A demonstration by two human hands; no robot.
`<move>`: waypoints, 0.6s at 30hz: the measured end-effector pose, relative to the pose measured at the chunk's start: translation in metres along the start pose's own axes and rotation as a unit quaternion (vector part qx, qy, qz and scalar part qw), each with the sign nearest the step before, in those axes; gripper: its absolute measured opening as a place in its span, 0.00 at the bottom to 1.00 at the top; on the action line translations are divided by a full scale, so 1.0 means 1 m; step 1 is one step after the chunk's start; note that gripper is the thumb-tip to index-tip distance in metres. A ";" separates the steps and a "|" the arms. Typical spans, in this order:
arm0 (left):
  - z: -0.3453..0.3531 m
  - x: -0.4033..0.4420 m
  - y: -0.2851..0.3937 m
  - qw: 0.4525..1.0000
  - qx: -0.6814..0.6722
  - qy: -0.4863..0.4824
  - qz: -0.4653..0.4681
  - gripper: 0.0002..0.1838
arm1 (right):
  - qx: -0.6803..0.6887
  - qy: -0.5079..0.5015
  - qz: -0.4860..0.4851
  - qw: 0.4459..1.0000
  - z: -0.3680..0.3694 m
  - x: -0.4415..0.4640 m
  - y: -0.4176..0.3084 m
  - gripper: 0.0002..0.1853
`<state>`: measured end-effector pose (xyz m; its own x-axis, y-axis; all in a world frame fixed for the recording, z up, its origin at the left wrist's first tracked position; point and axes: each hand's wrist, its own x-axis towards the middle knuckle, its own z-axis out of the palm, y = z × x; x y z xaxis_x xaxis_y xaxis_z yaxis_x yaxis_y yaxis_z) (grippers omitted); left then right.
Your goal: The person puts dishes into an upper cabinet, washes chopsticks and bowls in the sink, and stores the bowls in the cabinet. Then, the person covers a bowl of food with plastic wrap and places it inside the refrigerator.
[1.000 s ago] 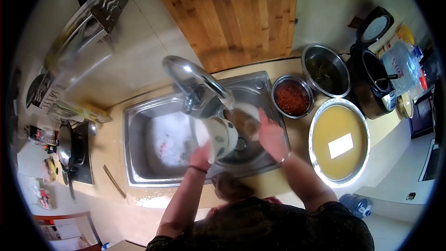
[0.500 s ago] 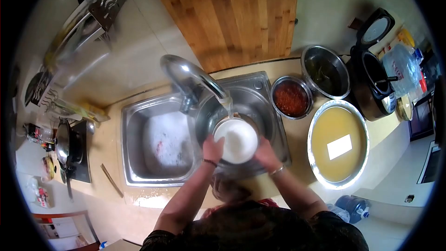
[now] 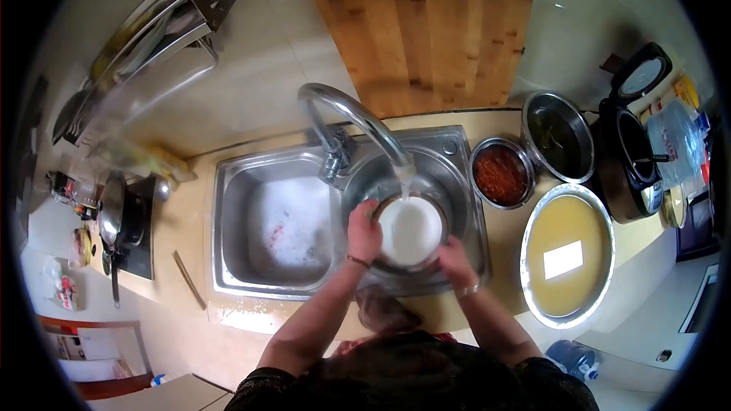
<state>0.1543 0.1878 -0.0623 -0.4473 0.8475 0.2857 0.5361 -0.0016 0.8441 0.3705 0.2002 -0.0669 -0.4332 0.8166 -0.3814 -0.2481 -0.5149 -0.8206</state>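
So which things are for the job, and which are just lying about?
In use:
white bowl, held by left hand and right hand
running tap
round basin

Just lying about:
two thin sticks
wooden board
red food
open black cooker

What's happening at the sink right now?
A person's left hand and right hand hold a white bowl under the running tap, over the round basin. The square basin beside it has white suds in it. On the counter to the right, a metal bowl holds red food.
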 end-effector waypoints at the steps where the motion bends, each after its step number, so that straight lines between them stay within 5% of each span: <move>1: -0.004 0.005 -0.004 0.998 -0.046 0.019 -0.026 0.13 | -0.051 0.064 0.045 0.996 0.001 0.003 0.003 0.19; 3: -0.015 0.020 -0.022 0.978 -0.103 0.094 -0.152 0.17 | -0.043 0.046 0.038 0.997 0.001 -0.002 -0.001 0.16; 5: -0.034 0.051 -0.041 0.876 -0.262 0.044 -0.403 0.28 | -0.053 0.068 0.047 0.995 0.005 -0.008 -0.007 0.13; 6: -0.023 0.057 -0.120 0.947 -0.130 -0.034 -0.292 0.38 | -0.054 0.072 0.051 0.995 0.005 -0.010 -0.009 0.13; 7: -0.031 0.081 -0.065 0.912 -0.201 -0.052 -0.353 0.44 | -0.061 0.075 0.064 0.993 0.006 -0.013 -0.011 0.13; 8: -0.041 0.106 0.008 0.810 -0.325 0.001 -0.489 0.51 | -0.068 0.078 0.076 0.992 0.007 -0.015 -0.013 0.13; 10: -0.033 0.129 -0.006 0.779 -0.329 -0.042 -0.532 0.60 | -0.080 0.074 0.062 0.992 0.009 -0.019 -0.009 0.12; 13: -0.047 0.123 -0.003 0.780 -0.309 -0.076 -0.538 0.58 | -0.055 0.091 0.084 0.991 0.017 -0.020 -0.009 0.14; 15: -0.062 0.089 -0.003 0.900 -0.114 -0.227 -0.354 0.50 | -0.066 0.101 0.057 0.991 0.030 -0.021 -0.013 0.15; 16: -0.059 0.058 0.016 0.963 -0.012 -0.159 -0.218 0.36 | -0.075 0.117 0.032 0.990 0.033 -0.023 -0.012 0.16; 17: -0.057 0.027 0.035 0.984 -0.011 -0.118 -0.136 0.33 | -0.074 0.117 0.032 0.990 0.033 -0.022 -0.012 0.16; 18: -0.059 0.011 0.052 0.974 0.032 -0.162 -0.155 0.30 | -0.139 0.106 0.020 0.984 0.031 -0.021 -0.013 0.17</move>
<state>0.1349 0.1660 0.0121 -0.3507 0.9250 -0.1461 0.4599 0.3060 0.8336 0.3558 0.1810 -0.0350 -0.2407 0.8479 -0.4723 0.0247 -0.4811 -0.8763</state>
